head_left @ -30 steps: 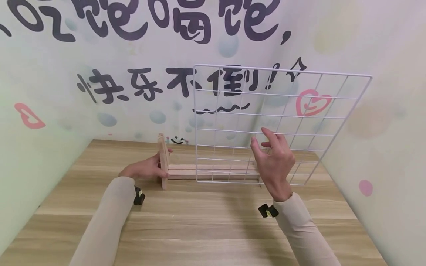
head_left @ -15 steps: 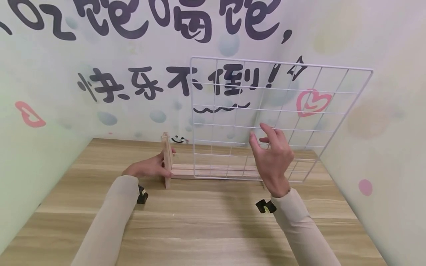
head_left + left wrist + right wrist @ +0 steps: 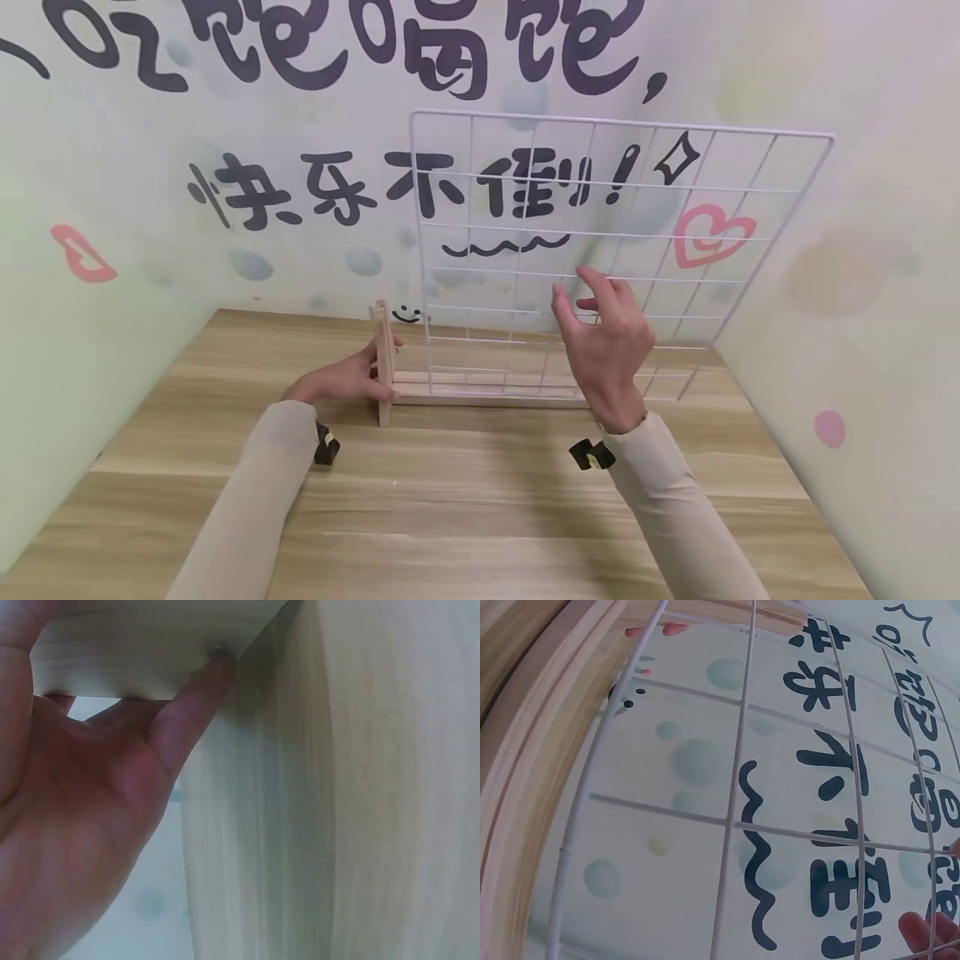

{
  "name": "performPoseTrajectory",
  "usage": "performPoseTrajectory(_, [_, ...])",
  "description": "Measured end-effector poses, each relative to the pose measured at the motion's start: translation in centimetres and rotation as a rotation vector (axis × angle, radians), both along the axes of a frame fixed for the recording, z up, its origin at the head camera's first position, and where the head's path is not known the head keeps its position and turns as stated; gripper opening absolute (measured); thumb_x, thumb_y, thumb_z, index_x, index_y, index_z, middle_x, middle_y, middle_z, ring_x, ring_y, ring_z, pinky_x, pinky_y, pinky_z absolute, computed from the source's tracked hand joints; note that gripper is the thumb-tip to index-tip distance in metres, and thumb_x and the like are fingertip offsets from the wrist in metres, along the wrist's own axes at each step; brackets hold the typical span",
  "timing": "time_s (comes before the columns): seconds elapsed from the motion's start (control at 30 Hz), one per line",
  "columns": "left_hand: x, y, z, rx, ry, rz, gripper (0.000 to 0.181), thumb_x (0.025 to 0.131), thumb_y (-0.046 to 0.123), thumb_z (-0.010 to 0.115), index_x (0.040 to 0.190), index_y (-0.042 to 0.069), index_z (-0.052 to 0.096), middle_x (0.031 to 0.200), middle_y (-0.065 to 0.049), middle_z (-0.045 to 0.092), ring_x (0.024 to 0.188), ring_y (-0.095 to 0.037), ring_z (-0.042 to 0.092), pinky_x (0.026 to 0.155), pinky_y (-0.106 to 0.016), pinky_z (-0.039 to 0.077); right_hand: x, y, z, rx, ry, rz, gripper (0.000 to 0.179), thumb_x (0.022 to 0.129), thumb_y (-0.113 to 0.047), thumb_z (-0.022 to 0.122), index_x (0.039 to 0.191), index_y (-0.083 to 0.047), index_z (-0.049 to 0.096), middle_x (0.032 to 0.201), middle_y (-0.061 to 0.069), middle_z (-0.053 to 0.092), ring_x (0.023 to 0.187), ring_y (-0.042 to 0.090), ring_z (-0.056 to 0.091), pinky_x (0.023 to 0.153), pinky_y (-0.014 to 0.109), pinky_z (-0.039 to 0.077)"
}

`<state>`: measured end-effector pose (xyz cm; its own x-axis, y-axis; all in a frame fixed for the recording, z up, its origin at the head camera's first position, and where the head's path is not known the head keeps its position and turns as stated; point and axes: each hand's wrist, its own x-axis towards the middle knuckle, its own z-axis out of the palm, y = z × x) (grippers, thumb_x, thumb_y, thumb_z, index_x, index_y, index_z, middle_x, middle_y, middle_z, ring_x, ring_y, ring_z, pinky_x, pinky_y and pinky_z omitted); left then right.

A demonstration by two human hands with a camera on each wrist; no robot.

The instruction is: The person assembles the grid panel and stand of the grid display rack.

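Observation:
My left hand grips the upright wooden end board of a low wooden frame. In the left wrist view the thumb presses against the wood, while other fingers reach behind it. Long wooden rails run rightward from that board. Just over them, a white wire grid panel stands tilted, its lower edge overlapping the rails in the head view. My right hand holds the grid at its wires, fingers bent. Fingertips show among the wires at the right wrist view's lower right. The frame's right end is mostly hidden behind the right wrist.
A wood-grain table stretches beneath everything. Behind it rises a pale wall with dark lettering and a pink heart, and further walls close in both sides. A black device is strapped at the right wrist, another at the left.
The grid panel has risen and shifted slightly left along with my right hand. The end board and my left hand have moved a little to the right.

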<state>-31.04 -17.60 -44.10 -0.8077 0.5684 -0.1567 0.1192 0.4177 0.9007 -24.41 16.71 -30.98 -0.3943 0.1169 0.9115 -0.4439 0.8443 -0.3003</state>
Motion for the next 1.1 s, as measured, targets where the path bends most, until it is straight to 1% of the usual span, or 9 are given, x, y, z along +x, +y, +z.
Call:
performPoseTrajectory(0.17, [0.2, 0.1, 0.2, -0.001, -0.001, 0.008, 0.096, 0.082, 0.011, 0.076, 0.152, 0.014, 0.011, 0.156, -0.030, 0.016, 0.140, -0.045, 0.031, 0.115, -0.060, 0.025, -0.1, -0.3, 0.8, -0.011, -0.004, -0.015, 0.034, 0.091, -0.034, 0.070, 0.111, -0.008, 0.073, 0.097, 0.017, 0.072, 0.073, 0.026, 0.072, 0.049, 0.038, 0.043])
performPoseTrajectory(0.33, [0.5, 0.4, 0.5, -0.015, 0.008, 0.012, 0.098, 0.082, 0.013, 0.076, 0.154, 0.013, 0.010, 0.157, -0.029, 0.015, 0.141, -0.046, 0.029, 0.114, -0.060, 0.026, -0.3, -0.6, 1.6, -0.047, 0.010, -0.015, 0.034, 0.090, -0.033, 0.071, 0.111, -0.007, 0.074, 0.095, 0.017, 0.071, 0.072, 0.026, 0.073, 0.051, 0.040, 0.044])
performPoseTrajectory(0.53, [0.6, 0.4, 0.5, -0.046, 0.003, 0.024, 0.100, 0.083, 0.016, 0.077, 0.155, 0.014, 0.008, 0.155, -0.029, 0.017, 0.138, -0.042, 0.032, 0.115, -0.060, 0.025, -0.5, -1.0, 3.1, -0.045, 0.001, -0.005, 0.033, 0.091, -0.035, 0.069, 0.111, -0.009, 0.073, 0.097, 0.016, 0.072, 0.074, 0.025, 0.073, 0.055, 0.041, 0.048])
performPoseTrajectory(0.67, [0.6, 0.2, 0.5, -0.034, 0.003, 0.018, 0.102, 0.083, 0.015, 0.078, 0.155, 0.014, 0.006, 0.156, -0.030, 0.016, 0.141, -0.043, 0.028, 0.117, -0.059, 0.021, -0.6, -1.5, 4.2, -0.029, 0.000, 0.002, 0.033, 0.092, -0.036, 0.068, 0.112, -0.011, 0.073, 0.099, 0.015, 0.072, 0.075, 0.024, 0.073, 0.057, 0.041, 0.049])
performPoseTrajectory(0.8, [0.5, 0.2, 0.5, -0.026, -0.005, 0.004, 0.103, 0.082, 0.014, 0.077, 0.155, 0.013, 0.004, 0.156, -0.032, 0.014, 0.144, -0.045, 0.024, 0.117, -0.059, 0.019, -0.9, -2.0, 4.9, -0.021, 0.004, 0.012, 0.033, 0.092, -0.037, 0.068, 0.111, -0.011, 0.073, 0.100, 0.015, 0.073, 0.074, 0.024, 0.073, 0.056, 0.041, 0.049])
performPoseTrajectory(0.97, [0.5, 0.2, 0.4, -0.033, -0.009, -0.008, 0.104, 0.082, 0.016, 0.077, 0.155, 0.015, 0.003, 0.157, -0.030, 0.012, 0.142, -0.044, 0.025, 0.117, -0.059, 0.018, -1.1, -2.4, 5.8, -0.024, 0.001, 0.008, 0.032, 0.092, -0.037, 0.069, 0.110, -0.011, 0.073, 0.100, 0.014, 0.073, 0.073, 0.024, 0.073, 0.057, 0.042, 0.049])
performPoseTrajectory(1.1, [0.6, 0.1, 0.5, -0.016, -0.004, -0.020, 0.105, 0.082, 0.015, 0.077, 0.155, 0.014, 0.003, 0.157, -0.030, 0.011, 0.143, -0.046, 0.024, 0.117, -0.060, 0.018, -1.5, -2.7, 6.6, -0.029, 0.013, 0.010, 0.033, 0.091, -0.038, 0.069, 0.109, -0.011, 0.073, 0.097, 0.013, 0.073, 0.073, 0.025, 0.074, 0.057, 0.041, 0.047])
